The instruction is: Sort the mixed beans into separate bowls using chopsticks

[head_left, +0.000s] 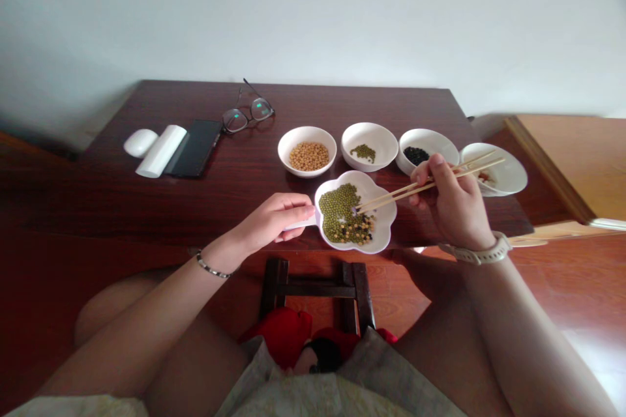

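My left hand (274, 225) is closed round the short handle of a white flower-shaped dish (384, 221) at the table's front edge. Green mung beans (337, 208) fill its left part, with yellow and black beans mixed in near the front. My right hand (452, 199) grips a pair of wooden chopsticks (405, 190), their tips down among the beans in the dish. Behind the dish stand white bowls: one with soybeans (309, 156), one with a few mung beans (364, 153), one with black beans (416, 156). A fourth bowl (511, 172), partly behind the chopsticks, holds small reddish and pale pieces.
On the dark wooden table (235, 189), eyeglasses (248, 116), a black phone-like slab (195, 148), a white cylinder (162, 151) and a white rounded case (140, 143) lie at the left. A lighter wooden cabinet (572, 156) stands at the right. The wall is behind.
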`<state>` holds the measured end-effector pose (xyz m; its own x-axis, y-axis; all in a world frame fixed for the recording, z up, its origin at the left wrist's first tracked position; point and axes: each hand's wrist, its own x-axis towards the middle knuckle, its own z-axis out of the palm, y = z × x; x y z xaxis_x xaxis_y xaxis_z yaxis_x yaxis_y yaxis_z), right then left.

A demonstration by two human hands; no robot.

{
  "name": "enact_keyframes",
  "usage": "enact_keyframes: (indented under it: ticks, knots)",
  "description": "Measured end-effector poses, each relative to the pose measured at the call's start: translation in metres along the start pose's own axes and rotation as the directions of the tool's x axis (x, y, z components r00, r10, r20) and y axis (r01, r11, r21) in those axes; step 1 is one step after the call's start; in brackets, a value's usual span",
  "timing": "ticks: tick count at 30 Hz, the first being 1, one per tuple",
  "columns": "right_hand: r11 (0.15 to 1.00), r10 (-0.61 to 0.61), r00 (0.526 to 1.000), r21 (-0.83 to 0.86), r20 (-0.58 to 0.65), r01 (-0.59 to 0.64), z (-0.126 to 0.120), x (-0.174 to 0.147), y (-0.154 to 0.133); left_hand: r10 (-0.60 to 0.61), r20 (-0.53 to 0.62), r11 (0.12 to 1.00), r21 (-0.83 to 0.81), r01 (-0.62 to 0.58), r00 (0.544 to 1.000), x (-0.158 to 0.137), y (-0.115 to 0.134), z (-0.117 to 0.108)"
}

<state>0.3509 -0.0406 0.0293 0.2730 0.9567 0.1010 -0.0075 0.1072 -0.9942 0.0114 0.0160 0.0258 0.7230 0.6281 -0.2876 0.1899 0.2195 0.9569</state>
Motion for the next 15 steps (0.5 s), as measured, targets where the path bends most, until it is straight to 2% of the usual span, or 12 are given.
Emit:
enact_keyframes:
  ticks: [10,15]
  knots:
    - [0.999,-0.025,0.998,0.025,-0.063,0.027,0.0005,0.0011,-0.0028,-0.003,-0.004,1.000,0.001,0.003,1.000,-0.0004,0.0004,0.0005]
    - [1.000,0.009,0.998,0.021,-0.064,-0.008,-0.0007,0.0008,-0.0041,0.005,-0.009,1.000,0.003,-0.005,1.000,-0.0006,0.0010,0.0005]
